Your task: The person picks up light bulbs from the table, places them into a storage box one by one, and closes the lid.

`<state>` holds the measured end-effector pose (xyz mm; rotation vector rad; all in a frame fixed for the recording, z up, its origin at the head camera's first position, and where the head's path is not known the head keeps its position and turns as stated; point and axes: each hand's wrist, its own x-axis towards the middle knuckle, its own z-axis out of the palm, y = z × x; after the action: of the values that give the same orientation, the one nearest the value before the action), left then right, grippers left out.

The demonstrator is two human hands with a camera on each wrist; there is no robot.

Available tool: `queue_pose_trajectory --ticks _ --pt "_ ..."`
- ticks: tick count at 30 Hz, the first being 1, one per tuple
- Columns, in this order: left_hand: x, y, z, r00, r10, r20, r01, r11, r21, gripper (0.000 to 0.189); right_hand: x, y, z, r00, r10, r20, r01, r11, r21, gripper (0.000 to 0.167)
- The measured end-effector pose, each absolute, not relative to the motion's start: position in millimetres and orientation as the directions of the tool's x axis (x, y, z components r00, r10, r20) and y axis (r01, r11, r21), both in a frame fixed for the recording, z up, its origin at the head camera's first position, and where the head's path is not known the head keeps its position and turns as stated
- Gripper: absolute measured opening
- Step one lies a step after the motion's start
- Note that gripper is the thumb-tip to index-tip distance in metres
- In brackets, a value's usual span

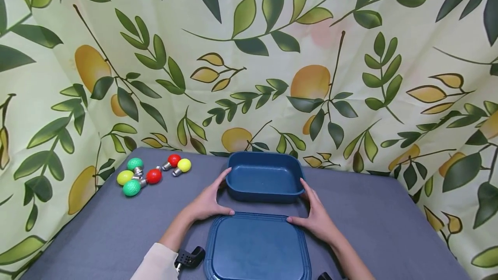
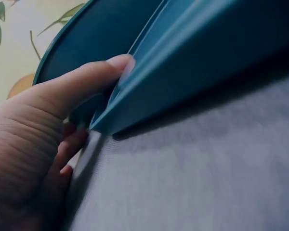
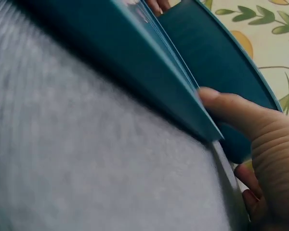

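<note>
A dark blue rectangular box (image 1: 266, 195) stands with its open top up near the back of the table. In front of it lies a flat blue lid (image 1: 256, 245) with a ridged rim. My left hand (image 1: 208, 200) spreads along the left side: its fingers reach the box's left wall and its thumb touches the lid's far left corner. Mirroring it, my right hand (image 1: 315, 217) has fingertips at the box's right rim and its thumb on the lid's far right corner. Both wrist views show a thumb (image 2: 86, 82) on the lid's edge; the other fingers are partly hidden.
Several toy-like light bulbs lie at the back left of the grey table (image 1: 389, 224), among them a green bulb (image 1: 131, 188), a red bulb (image 1: 154, 176) and a yellow bulb (image 1: 184, 165). A leaf-patterned cloth (image 1: 249, 68) hangs behind the table and along its sides.
</note>
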<state>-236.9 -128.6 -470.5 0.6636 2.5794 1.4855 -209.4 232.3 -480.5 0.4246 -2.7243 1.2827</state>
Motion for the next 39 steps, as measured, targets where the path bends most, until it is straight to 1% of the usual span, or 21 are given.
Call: queue_pose_trajectory --ticks 3,7,13,18,20,22,25,27,28,30,34,39 --pt "-243.2 -125.0 -474.3 -0.92 0.355 0.164 0.325 0.46 0.827 0.114 -213.5 228.3 -481.8 -0.948 -0.191 0.254 -0.317 0.63 -0.709 0.106" --pt "-248.5 -121.0 -477.3 -0.947 0.255 0.193 0.305 0.54 0.785 0.104 -219.8 220.6 -484.1 -0.933 -0.159 0.324 -0.344 0.66 -0.668 0.093" --pt "-255.4 -116.6 -481.9 -0.97 0.128 0.207 0.239 0.658 0.714 0.093 -228.1 208.5 -490.0 -0.922 -0.109 0.372 -0.342 0.681 -0.648 0.084" --pt "-256.2 -118.7 -484.9 -0.977 0.043 0.208 0.182 0.674 0.716 0.093 -238.8 197.1 -491.3 -0.906 -0.108 0.409 -0.368 0.678 -0.636 0.08" --pt "-256.1 -120.2 -484.7 -0.979 0.036 0.202 0.174 0.668 0.723 0.094 -242.2 194.8 -489.9 -0.908 -0.097 0.407 -0.364 0.664 -0.654 0.081" --pt "-257.7 -121.3 -483.5 -0.978 0.043 0.202 0.178 0.667 0.723 0.095 -246.9 195.1 -486.6 -0.922 -0.049 0.383 -0.328 0.623 -0.71 0.082" --pt "-261.3 -122.3 -481.1 -0.975 0.059 0.215 0.198 0.676 0.71 0.096 -259.0 198.6 -479.9 -0.945 0.024 0.327 -0.268 0.518 -0.812 0.08" --pt "-262.3 -122.9 -479.8 -0.975 0.059 0.214 0.196 0.682 0.705 0.096 -269.5 200.8 -476.3 -0.957 0.031 0.288 -0.244 0.446 -0.861 0.076" --pt "-262.1 -122.7 -478.9 -0.975 0.058 0.215 0.196 0.68 0.706 0.093 -273.8 202.0 -475.3 -0.962 0.017 0.274 -0.242 0.422 -0.874 0.074" --pt "-260.3 -121.0 -478.9 -0.978 0.053 0.202 0.184 0.677 0.712 0.086 -279.7 204.6 -474.9 -0.968 -0.028 0.249 -0.239 0.402 -0.884 0.072" --pt "-255.2 -116.3 -480.3 -0.986 0.018 0.165 0.135 0.669 0.731 0.072 -279.5 207.4 -477.4 -0.97 -0.101 0.221 -0.243 0.418 -0.875 0.069" --pt "-257.7 -115.7 -480.9 -0.988 0.001 0.153 0.12 0.625 0.771 0.072 -278.7 206.5 -479.4 -0.96 -0.095 0.263 -0.279 0.377 -0.883 0.066"
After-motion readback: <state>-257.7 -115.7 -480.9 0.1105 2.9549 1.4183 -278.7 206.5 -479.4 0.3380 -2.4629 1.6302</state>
